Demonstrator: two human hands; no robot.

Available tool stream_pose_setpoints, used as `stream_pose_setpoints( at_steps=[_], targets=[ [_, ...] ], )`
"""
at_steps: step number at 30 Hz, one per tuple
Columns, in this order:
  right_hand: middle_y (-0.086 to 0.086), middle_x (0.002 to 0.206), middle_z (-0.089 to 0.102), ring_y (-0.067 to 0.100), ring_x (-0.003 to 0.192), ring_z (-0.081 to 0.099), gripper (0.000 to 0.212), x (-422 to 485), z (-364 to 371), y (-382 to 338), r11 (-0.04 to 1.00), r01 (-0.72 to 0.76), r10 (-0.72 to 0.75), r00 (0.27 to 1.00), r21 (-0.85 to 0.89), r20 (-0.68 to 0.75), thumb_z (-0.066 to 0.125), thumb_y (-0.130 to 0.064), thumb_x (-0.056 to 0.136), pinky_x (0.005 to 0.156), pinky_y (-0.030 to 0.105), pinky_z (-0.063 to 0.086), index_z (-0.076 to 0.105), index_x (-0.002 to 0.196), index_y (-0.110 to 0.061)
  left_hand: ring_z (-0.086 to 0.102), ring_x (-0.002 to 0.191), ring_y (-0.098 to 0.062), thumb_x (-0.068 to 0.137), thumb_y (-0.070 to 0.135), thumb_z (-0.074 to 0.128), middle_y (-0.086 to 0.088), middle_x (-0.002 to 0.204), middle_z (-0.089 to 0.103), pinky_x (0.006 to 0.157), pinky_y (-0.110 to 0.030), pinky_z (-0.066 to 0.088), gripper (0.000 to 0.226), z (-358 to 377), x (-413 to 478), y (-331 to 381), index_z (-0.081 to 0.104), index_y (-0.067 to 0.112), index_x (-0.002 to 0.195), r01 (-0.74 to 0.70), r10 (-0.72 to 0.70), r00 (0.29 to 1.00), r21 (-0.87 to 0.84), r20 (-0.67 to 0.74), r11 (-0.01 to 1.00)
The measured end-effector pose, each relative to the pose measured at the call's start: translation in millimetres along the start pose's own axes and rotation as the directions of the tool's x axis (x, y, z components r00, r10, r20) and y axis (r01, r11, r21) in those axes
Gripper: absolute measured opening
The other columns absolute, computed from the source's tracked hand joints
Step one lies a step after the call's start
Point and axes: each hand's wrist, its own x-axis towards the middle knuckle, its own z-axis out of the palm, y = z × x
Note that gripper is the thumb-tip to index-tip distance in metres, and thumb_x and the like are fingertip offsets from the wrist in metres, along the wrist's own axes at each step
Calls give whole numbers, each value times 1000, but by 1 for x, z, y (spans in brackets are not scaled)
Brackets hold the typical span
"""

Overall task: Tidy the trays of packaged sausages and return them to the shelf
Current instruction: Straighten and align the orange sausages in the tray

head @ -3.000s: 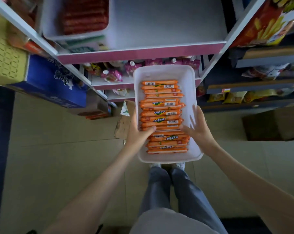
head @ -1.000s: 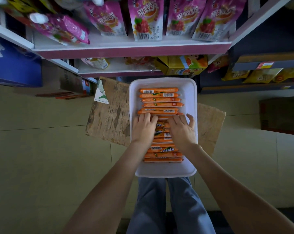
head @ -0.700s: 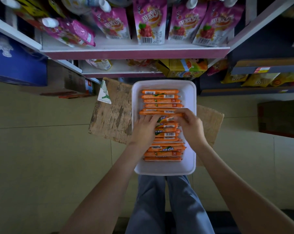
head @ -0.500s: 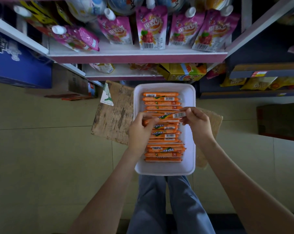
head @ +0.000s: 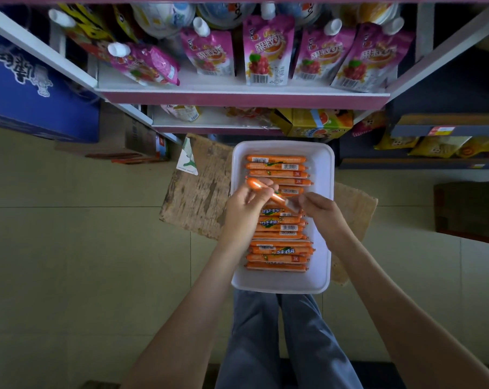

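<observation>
Nearest the camera are the person's legs in grey-blue trousers [head: 279, 346], with both bare forearms reaching forward from the lower corners. Just past the knees a white tray [head: 323, 237] sits on a flat sheet of worn cardboard [head: 198, 197], which lies on the pale tiled floor [head: 83, 248]. Orange packaged sausages [head: 278, 249] fill the tray in a column of crosswise rows, some showing barcodes and some green-and-yellow labels, and bare white tray shows along the right side and the near end. Both hands are close together over the middle of the tray, sharing a single sausage [head: 255, 185] held tilted above the rows, its left end farther away than its right. The left hand [head: 244, 204] has its fingers curled around the sausage's middle, and the right hand [head: 320, 209] pinches its nearer right end between fingertips. Beyond the cardboard stands a shelf [head: 243, 100] with a pink front edge, lined with upright pink spouted pouches [head: 267, 49]. A yellow box [head: 319, 122] sits on the level below. A blue carton [head: 38, 99] lies at the left, and yellow packets [head: 434, 146] lie on a dark rack at the right.
</observation>
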Motion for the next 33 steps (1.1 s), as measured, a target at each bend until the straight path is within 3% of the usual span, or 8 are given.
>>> stream_pose_setpoints(
  at_steps=[5,9,17,22,24,26,28,33],
  targets=[
    [-8,107,65,-7,96,60,24,-5,6,-31,946,308,-306,951,-103,36,60,-17,93,78,8,48,62,116,-23,63,82,-11,91,39,58,7,88,67,74,-36,52,19,3,4,-2,64,25,103,-204,217,975,557,43,805],
    [5,88,68,17,86,66,6,-10,20,-45,929,367,-366,930,-47,41,63,-3,88,77,25,54,63,90,-9,58,82,-18,91,39,49,0,88,63,67,-37,49,30,10,8,-8,63,16,107,-376,385,912,658,139,653],
    [4,81,66,17,81,63,12,-10,9,-36,875,383,-417,907,297,59,49,0,95,75,28,53,57,86,-2,57,95,-16,92,28,57,-2,104,66,76,-27,44,30,17,6,-6,61,18,120,-438,444,875,707,193,555],
    [0,113,65,14,105,62,25,-7,2,-21,938,321,-336,934,132,122,59,-22,91,87,31,52,60,116,-21,63,82,3,94,34,56,8,91,67,72,-13,49,29,28,5,3,53,22,121,-129,162,985,366,-62,922],
    [-1,120,61,12,106,61,37,-12,1,-16,952,303,-286,927,-36,244,63,-19,91,87,31,54,54,125,-31,66,93,-7,91,37,59,1,102,69,84,-29,54,36,27,14,4,51,23,122,13,3,979,74,-203,997],
    [0,118,59,11,96,64,48,-18,1,-14,960,277,-251,922,-49,296,61,-9,91,81,27,56,49,123,-43,67,97,-20,92,33,57,-8,112,67,85,-44,55,38,25,23,3,48,17,126,106,-133,966,-126,-223,986],
    [-1,118,58,9,92,64,55,-22,1,-13,953,301,-276,915,-44,293,60,-6,91,80,22,54,45,122,-49,68,90,-22,100,21,46,-13,109,66,78,-39,58,33,25,26,5,49,4,128,180,-229,957,-255,-178,950],
    [-15,127,46,0,125,43,46,-22,7,-4,800,571,-539,819,-185,197,63,-13,87,102,19,38,53,125,-36,69,86,-20,103,16,35,-13,97,70,70,-30,59,31,22,29,13,58,-1,115,357,-404,915,-466,-2,810]
  ],
)
